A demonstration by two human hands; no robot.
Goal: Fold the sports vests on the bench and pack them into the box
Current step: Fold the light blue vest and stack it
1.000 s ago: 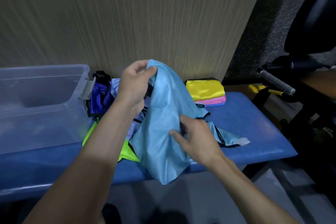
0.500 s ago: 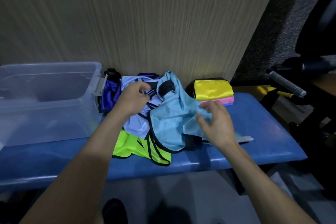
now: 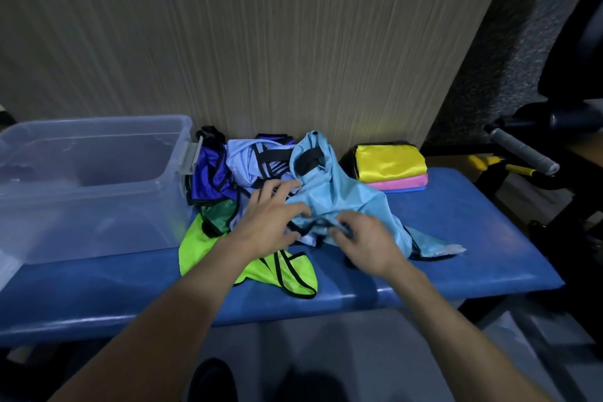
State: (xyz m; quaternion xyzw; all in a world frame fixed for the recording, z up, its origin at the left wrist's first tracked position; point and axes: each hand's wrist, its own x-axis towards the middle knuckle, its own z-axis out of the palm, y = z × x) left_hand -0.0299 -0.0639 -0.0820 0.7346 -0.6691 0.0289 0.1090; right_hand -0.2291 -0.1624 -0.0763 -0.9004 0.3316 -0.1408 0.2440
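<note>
The light blue vest lies crumpled in the middle of the bench, thin, slightly shiny cloth edged in black binding, one end bunched up against the wall and a pointed corner trailing out to the right. The left hand rests on its left part with fingers spread and nearly straight, pressing on the cloth rather than closing around it. The right hand sits at the vest's near edge with fingers curled in on the black hem; they look to be pinching it, though motion blur hides the exact hold.

Under and beside this vest is a loose heap — a pale lavender vest with black straps, a deep purple vest by the box, a patch of dark green cloth, and a neon green vest spread flat toward the bench's front edge. The box stands at the left end, clear frosted plastic with rounded corners and a grey latch. At the back right sits a neat folded stack — yellow on top, pink, then blue. The bench top is smooth, padded blue vinyl; behind it rises a wall of pale, fine-grained wood.
</note>
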